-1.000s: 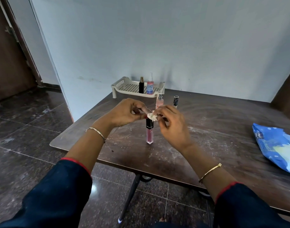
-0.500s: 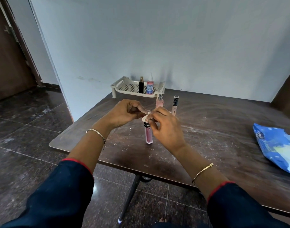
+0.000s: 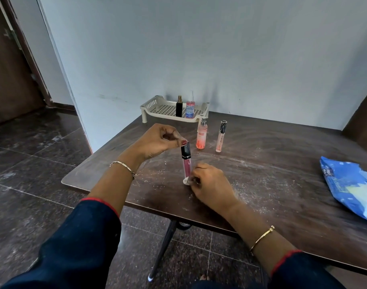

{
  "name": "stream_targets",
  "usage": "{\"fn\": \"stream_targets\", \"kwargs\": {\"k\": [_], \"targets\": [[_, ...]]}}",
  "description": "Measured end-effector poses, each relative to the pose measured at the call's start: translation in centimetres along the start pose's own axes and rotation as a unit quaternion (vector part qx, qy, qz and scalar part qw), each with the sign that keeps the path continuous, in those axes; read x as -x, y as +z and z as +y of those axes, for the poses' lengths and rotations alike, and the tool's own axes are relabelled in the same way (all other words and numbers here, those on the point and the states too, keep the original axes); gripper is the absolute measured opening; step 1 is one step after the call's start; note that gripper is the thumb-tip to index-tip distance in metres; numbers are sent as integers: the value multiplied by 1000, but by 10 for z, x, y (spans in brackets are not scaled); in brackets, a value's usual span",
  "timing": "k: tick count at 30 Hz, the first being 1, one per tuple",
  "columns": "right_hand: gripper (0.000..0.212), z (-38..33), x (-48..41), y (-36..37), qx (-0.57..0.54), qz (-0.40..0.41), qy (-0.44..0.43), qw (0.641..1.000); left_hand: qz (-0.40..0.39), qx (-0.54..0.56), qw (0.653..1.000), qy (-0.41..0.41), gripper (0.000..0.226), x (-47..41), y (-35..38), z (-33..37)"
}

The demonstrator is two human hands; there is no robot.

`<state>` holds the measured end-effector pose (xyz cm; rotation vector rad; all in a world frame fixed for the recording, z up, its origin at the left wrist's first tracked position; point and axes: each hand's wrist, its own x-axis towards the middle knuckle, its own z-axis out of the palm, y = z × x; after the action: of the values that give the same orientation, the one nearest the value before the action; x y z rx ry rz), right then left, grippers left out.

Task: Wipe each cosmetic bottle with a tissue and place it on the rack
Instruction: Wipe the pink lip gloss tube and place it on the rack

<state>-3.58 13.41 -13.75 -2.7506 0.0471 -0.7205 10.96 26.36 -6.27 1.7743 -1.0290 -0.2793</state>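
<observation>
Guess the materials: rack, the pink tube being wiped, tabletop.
Rack: likely moulded plastic, cream, matte; slotted walls and a grid floor that look like one piece.
Pink tube: clear body, plastic or glass, can't tell which; glossy black cap, probably plastic, catches a highlight.
Tabletop: dark brown wood-look surface, probably laminate; smooth with a faint sheen, dusted with white marks.

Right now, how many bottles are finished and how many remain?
Done: black bottle and pink spray bottle on the rack. In hand: left hand pinches the gloss tube by its cap; right hand presses tissue at its base. Left: peach bottle and slim tube, on the table.
</observation>
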Motion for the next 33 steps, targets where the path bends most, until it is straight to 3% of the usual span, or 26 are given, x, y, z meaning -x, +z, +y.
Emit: {"fn": "stream_targets", "kwargs": {"k": [3, 13, 17, 23, 33], "targets": [[4, -1, -5, -1, -17, 21, 4, 1000, -1, -4, 1000, -2, 6, 1, 1, 5], [8, -12, -40, -22, -144, 185, 37, 971, -1, -31, 999, 15, 11, 5, 4, 10], [8, -11, -39, -22, -155, 190, 47, 968, 0, -39, 999, 17, 11, 7, 5, 9], [8, -6, -15, -8, -156, 132, 93, 975, -3, -30, 1000, 6, 12, 7, 6, 13], [12, -13, -36, -24, -243, 201, 132, 940, -4, -35, 999, 4, 16, 7, 10, 19]]}}
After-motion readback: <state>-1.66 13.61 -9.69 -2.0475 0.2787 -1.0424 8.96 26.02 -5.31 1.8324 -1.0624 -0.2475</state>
